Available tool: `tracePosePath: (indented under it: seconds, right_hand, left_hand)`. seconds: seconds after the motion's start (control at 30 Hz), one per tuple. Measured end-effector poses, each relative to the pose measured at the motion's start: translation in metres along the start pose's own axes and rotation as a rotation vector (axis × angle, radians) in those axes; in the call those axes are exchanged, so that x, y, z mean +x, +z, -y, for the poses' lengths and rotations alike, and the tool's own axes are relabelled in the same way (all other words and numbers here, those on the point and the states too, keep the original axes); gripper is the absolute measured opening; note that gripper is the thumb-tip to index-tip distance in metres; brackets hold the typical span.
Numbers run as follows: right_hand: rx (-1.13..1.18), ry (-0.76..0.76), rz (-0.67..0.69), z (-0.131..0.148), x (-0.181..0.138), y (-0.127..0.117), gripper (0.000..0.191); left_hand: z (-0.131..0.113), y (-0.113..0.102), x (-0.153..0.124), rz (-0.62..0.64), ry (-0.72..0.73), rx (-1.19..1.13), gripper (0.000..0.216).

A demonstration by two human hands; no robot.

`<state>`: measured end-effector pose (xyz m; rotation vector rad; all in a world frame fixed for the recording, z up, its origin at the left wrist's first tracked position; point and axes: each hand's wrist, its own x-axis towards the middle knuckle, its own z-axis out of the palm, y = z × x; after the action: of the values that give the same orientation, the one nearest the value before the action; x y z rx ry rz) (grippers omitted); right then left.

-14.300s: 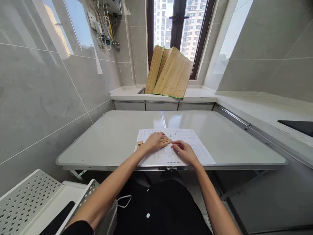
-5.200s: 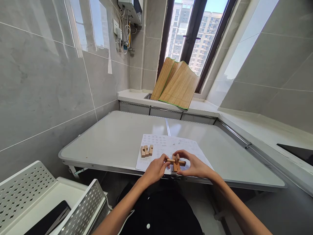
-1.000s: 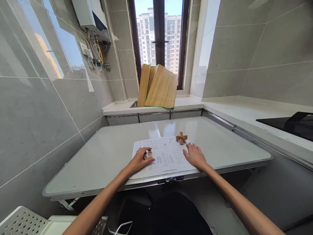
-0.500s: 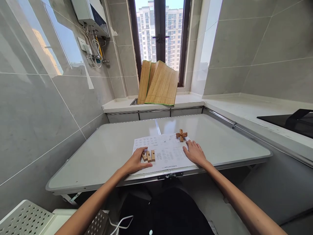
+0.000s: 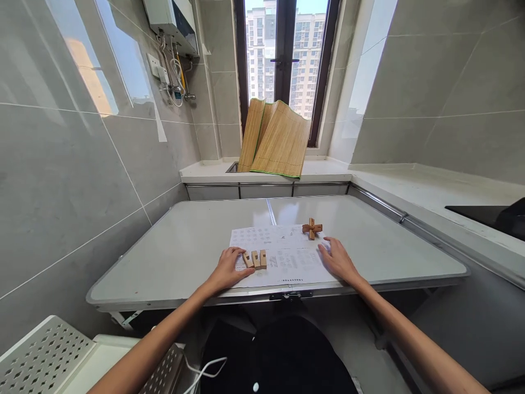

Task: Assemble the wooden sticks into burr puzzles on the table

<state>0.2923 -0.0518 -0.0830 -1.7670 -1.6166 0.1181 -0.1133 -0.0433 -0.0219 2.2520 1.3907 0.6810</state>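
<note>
A printed paper sheet [image 5: 287, 273] lies on the white folding table [image 5: 197, 224]. Three notched wooden puzzle blocks stand side by side on its left part: the left block [image 5: 248, 260] leans a little, beside the middle block [image 5: 256, 260] and the right block [image 5: 263, 259]. My left hand [image 5: 226, 269] rests at their left with thumb and fingers apart, close around the left block; whether it touches is hard to tell. Near the sheet's far right corner sits a cross-shaped wooden puzzle [image 5: 312, 229]. Just below it, my right hand [image 5: 339, 260] is open at the sheet's right edge, holding nothing.
A bamboo mat [image 5: 281, 142] leans by the window on the white counter [image 5: 328, 167]. A dark cooktop [image 5: 479, 214] lies on the right counter. A white perforated rack [image 5: 45, 350] and a white cable [image 5: 205, 372] are at the lower left, below the table.
The camera view has shifted, so the scene sits slightly further right. My right hand's fingers have drawn in a little and look more bent. The blocks and cross puzzle keep their places.
</note>
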Motion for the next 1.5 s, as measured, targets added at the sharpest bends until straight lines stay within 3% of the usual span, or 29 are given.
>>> tracePosePath:
  seconds: [0.1,0.17,0.4,0.57,0.9,1.2,1.5]
  right_hand:
    - [0.136,-0.08,-0.148,0.014,-0.008,-0.01,0.046]
    - [0.212,-0.176,-0.144,0.033,-0.013,-0.017,0.04]
    - [0.252,-0.466,0.341,0.122,-0.03,-0.022,0.028]
    - [0.096,-0.558,0.442,0.154,-0.035,-0.001,0.034]
    - [-0.114,-0.555,0.44,0.172,-0.029,0.024,0.036]
    - [-0.05,-0.441,0.334,0.169,-0.039,0.041,0.022]
    - [0.108,-0.385,0.236,0.156,-0.048,0.058,0.031]
  left_hand:
    - [0.0,-0.002,-0.005,-0.05,0.016,-0.023,0.067]
    - [-0.003,-0.005,-0.01,-0.058,0.041,-0.061,0.066]
    - [-0.025,-0.016,-0.034,-0.034,0.077,-0.225,0.064]
    - [-0.033,-0.014,-0.047,-0.059,0.071,-0.358,0.064]
    - [-0.023,-0.001,-0.049,-0.118,-0.077,-0.569,0.064]
    - [-0.024,0.0,-0.05,-0.135,-0.099,-0.558,0.065]
    - [-0.027,-0.001,-0.051,-0.127,-0.092,-0.548,0.063]
